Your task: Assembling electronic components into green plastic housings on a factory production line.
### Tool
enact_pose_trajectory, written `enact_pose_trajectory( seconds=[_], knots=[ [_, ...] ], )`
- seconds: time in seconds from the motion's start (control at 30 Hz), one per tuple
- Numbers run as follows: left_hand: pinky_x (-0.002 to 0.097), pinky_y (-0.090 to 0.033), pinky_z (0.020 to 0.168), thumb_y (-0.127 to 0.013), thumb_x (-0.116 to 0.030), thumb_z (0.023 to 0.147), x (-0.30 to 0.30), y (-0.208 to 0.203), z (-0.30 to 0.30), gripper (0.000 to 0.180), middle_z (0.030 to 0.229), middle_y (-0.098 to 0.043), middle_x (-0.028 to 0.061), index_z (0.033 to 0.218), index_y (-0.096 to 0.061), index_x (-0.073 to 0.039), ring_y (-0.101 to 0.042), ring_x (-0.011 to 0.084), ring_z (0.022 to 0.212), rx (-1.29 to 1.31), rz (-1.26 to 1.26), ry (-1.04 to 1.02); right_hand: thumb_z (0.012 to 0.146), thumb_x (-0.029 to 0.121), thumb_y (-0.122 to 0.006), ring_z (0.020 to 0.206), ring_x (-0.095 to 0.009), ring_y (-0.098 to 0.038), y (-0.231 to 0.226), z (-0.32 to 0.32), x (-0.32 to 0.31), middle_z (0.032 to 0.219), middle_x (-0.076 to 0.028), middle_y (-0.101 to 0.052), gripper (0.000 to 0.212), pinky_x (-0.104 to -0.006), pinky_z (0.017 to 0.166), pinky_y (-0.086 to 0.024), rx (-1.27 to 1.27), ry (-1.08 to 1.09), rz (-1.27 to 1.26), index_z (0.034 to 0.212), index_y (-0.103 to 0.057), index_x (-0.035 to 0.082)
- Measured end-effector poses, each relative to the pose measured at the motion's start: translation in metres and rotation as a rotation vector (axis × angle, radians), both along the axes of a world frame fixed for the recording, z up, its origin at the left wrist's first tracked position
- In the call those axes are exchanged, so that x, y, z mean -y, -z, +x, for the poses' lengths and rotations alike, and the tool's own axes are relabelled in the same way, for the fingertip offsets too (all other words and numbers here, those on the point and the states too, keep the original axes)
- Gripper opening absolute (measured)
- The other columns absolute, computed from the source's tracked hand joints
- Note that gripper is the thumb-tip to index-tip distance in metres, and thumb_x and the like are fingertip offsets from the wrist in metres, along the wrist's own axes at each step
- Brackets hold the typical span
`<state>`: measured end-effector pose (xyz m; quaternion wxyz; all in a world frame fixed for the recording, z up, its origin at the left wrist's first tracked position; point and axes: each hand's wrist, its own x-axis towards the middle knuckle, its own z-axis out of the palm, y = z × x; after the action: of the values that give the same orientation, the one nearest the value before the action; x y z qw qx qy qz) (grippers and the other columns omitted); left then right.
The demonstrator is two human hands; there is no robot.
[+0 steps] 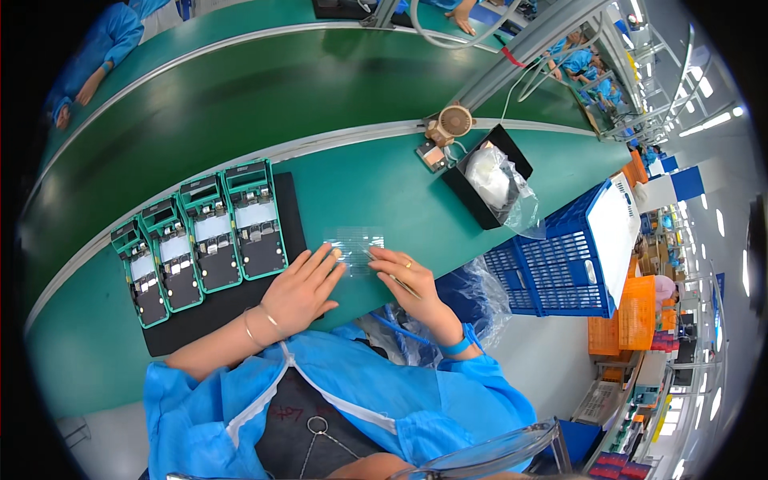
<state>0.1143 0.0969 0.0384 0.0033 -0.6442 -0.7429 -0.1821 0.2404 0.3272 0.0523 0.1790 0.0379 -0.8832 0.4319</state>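
Note:
A clear, ribbed plastic sheet (358, 250) lies on the green bench top in front of me. My left hand (301, 291) rests flat with its fingers stretched out, the fingertips touching the sheet's left edge. At the sheet's right edge is my right hand (410, 282), fingers curled together around a thin, slim tool that looks like tweezers (405, 286). Its tip is hard to make out. To the left, several opened phone-like devices (214, 232) in teal frames stand in a row on a black mat (290, 210), their inner parts showing.
A black box (472, 192) with clear plastic bags stands at the right, beside a small brown fan (454, 122). A blue crate (552, 256) adjoins the bench's right edge. Beyond the bench runs a dark green conveyor belt (264, 88), with co-workers in blue sleeves past it.

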Motion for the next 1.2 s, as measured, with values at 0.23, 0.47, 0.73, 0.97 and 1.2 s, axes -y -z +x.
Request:
enact_pose_trajectory(
  seconds=[0.23,0.47,0.73,0.97,1.2],
  knots=[
    [0.0468,-0.038,0.112,-0.071,-0.021,0.085,0.018,0.003,0.004,0.051,0.135,-0.056,0.0217,0.125,-0.059,0.007,-0.048,0.0361,0.134,0.073,0.102,0.050,0.083,-0.007,-0.068,0.108,-0.035,-0.066,0.011,0.020,0.010,0.122,-0.019,-0.067,0.030,-0.0409,0.091,-0.053,-0.033,-0.134,0.085,0.113,-0.068,-0.003],
    [0.0483,-0.037,0.113,-0.069,-0.018,0.086,0.017,0.001,0.003,0.045,0.136,-0.056,0.0187,0.123,-0.061,0.007,-0.047,0.0342,0.135,0.105,0.103,0.102,0.080,-0.007,-0.070,0.107,-0.038,-0.066,0.013,0.022,0.012,0.121,-0.022,-0.066,0.032,-0.0420,0.088,-0.055,-0.072,-0.216,0.170,0.112,-0.067,-0.004],
    [0.0501,-0.037,0.112,-0.073,-0.012,0.082,0.015,0.005,-0.002,0.045,0.135,-0.057,0.0182,0.122,-0.062,0.005,-0.048,0.0335,0.135,0.206,0.112,0.126,0.079,-0.006,-0.071,0.106,-0.037,-0.067,0.009,0.021,0.011,0.119,-0.022,-0.067,0.031,-0.0416,0.087,-0.056,-0.062,-0.241,0.204,0.110,-0.067,-0.004],
    [0.0468,-0.038,0.112,-0.070,-0.011,0.085,0.014,0.006,-0.009,0.037,0.130,-0.061,0.0166,0.119,-0.064,0.003,-0.051,0.0307,0.132,0.292,0.152,0.121,0.077,-0.002,-0.070,0.100,-0.035,-0.068,0.013,0.017,0.010,0.117,-0.021,-0.067,0.033,-0.0402,0.084,-0.058,-0.157,-0.278,0.394,0.110,-0.067,-0.004],
    [0.0467,-0.042,0.109,-0.072,-0.011,0.082,0.019,0.000,-0.007,0.038,0.125,-0.061,0.0186,0.115,-0.064,0.005,-0.052,0.0351,0.128,0.258,0.226,0.157,0.077,-0.005,-0.073,0.096,-0.034,-0.069,-0.004,-0.026,0.020,0.112,-0.019,-0.069,0.029,-0.0397,0.080,-0.059,-0.212,-0.296,0.321,0.106,-0.068,-0.004]
  ],
)
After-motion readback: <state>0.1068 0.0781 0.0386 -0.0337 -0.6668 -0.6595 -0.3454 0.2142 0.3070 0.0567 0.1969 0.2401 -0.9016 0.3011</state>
